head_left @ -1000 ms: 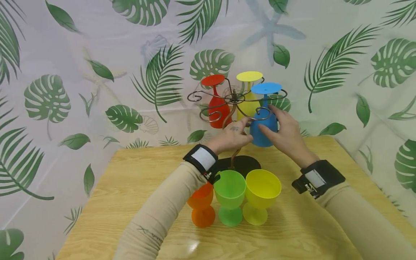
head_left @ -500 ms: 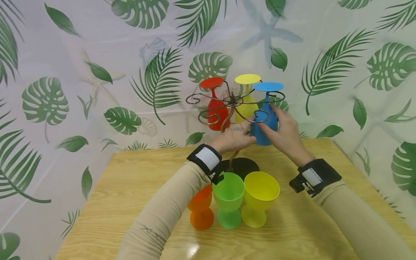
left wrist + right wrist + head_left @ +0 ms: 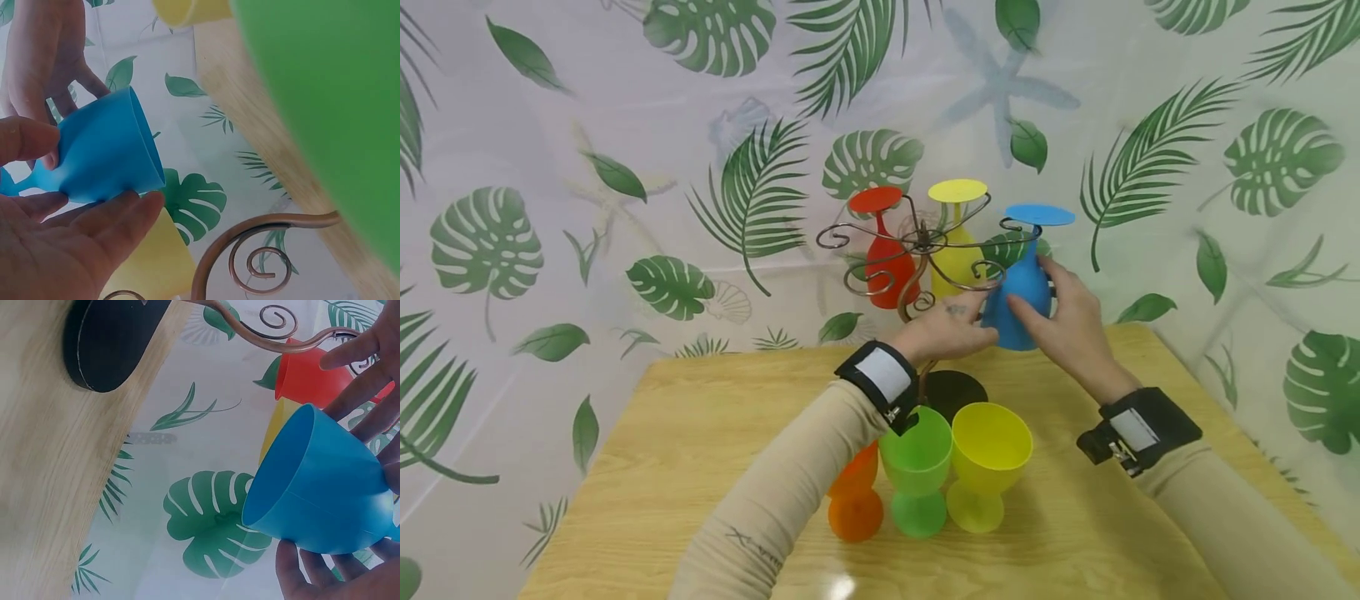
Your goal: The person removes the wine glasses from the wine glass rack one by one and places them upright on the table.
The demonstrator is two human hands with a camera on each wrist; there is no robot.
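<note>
A blue plastic goblet [image 3: 1026,283] is upside down and leaning, its foot towards the right, beside the curled arms of a metal goblet rack [image 3: 922,241]. My right hand [image 3: 1071,329] holds its bowl from the right, thumb in front and fingers behind. On the bowl's left side, my left hand [image 3: 946,332] touches it with fairly straight fingers [image 3: 119,228]. The right wrist view shows the open rim of the blue goblet [image 3: 331,494], with left-hand fingers spread above it. A red goblet [image 3: 891,275] and a yellow goblet [image 3: 953,271] hang upside down on the rack.
Orange [image 3: 856,510], green [image 3: 917,467] and yellow [image 3: 991,450] goblets stand upright in front, below my forearms. The rack's round black base [image 3: 957,396] sits on the wooden table [image 3: 700,417]. Behind is a leaf-patterned backdrop [image 3: 805,167].
The blue goblet has shifted right against the rack arms and tilted from nearly upright. Both hands have moved right with it. The head view has turned slightly.
</note>
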